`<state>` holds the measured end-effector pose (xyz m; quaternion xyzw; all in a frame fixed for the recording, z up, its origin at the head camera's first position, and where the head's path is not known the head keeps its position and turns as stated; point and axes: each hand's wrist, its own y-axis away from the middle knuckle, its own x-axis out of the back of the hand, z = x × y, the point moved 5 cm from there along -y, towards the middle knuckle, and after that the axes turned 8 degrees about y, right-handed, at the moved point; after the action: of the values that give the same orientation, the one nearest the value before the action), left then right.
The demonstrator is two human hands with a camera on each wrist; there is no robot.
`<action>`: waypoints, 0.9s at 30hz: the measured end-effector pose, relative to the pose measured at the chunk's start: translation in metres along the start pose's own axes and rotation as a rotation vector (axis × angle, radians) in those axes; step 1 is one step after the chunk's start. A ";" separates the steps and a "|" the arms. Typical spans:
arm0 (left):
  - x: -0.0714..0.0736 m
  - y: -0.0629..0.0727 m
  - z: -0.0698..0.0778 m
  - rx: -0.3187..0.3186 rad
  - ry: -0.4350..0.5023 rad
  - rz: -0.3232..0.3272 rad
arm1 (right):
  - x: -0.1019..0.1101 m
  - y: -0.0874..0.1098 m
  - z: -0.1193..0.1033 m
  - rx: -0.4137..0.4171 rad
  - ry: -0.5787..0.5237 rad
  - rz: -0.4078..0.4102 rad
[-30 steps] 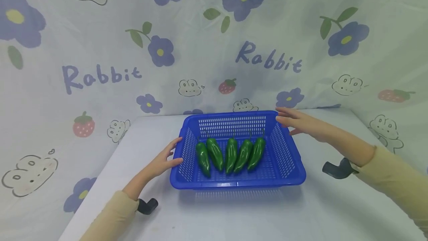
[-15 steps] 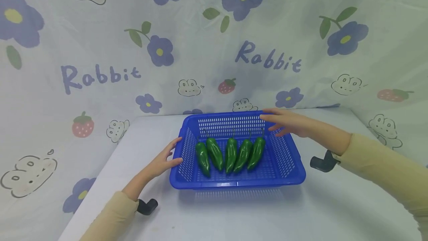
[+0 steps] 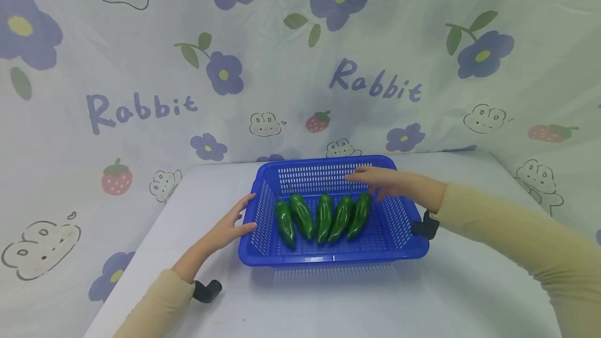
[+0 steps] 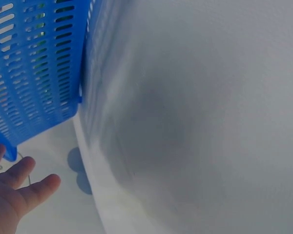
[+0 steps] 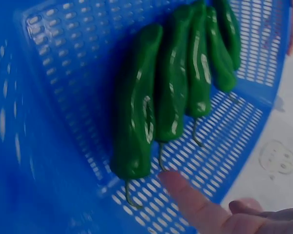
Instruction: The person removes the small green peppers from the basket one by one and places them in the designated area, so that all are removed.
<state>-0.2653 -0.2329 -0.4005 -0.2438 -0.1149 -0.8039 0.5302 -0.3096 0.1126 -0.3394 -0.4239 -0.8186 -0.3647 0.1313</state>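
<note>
Patterned cloth (image 3: pixel 291 56) hung behind the white counter (image 3: pixel 328 306). The right hand (image 3: pixel 392 181), fingers loosely spread and gripping nothing, hovered over the basket (image 3: pixel 300 261) at two o'clock, near the stems (image 5: pixel 128 192); the left hand (image 3: pixel 228 229), relaxed, lay at its nine o'clock edge. Inside lay five green peppers (image 3: pixel 324 218), apparently light, firm and slippery, best grasped around the thick middle, stems seeming fragile.

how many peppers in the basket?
5, side by side in the basket. Left to right in the head view: first pepper, second pepper, third pepper, fourth pepper, fifth pepper. The right wrist view also shows five; none looks hidden.
</note>
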 end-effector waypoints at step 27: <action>-0.001 0.001 0.003 0.011 -0.007 0.005 | -0.025 -0.034 0.023 -0.135 -0.150 0.061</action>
<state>-0.2631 -0.2318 -0.3985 -0.2437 -0.1206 -0.8011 0.5332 -0.3191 0.1013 -0.3858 -0.4825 -0.7865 -0.3821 0.0518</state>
